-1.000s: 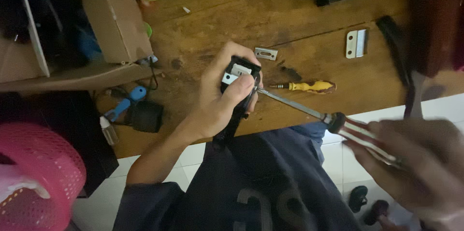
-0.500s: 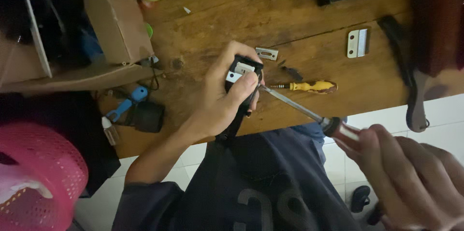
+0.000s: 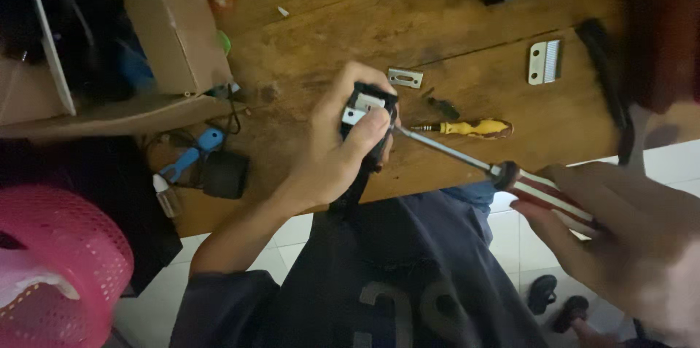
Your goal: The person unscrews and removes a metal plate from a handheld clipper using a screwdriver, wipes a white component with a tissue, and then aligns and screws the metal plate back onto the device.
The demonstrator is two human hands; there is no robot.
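Striped screwdriver (image 3: 496,171) — tip toward clipper (image 3: 367,118)

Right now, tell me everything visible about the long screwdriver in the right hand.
The long screwdriver has a slim, shiny metal shaft, a dark collar and a handle striped red and white, probably plastic. It lies at a slant, its tip up-left against the small black device that the left hand grips over the wooden table. The right hand wraps the handle, fingers along it, hiding its far end. A smaller yellow-handled screwdriver lies on the table beside the shaft.
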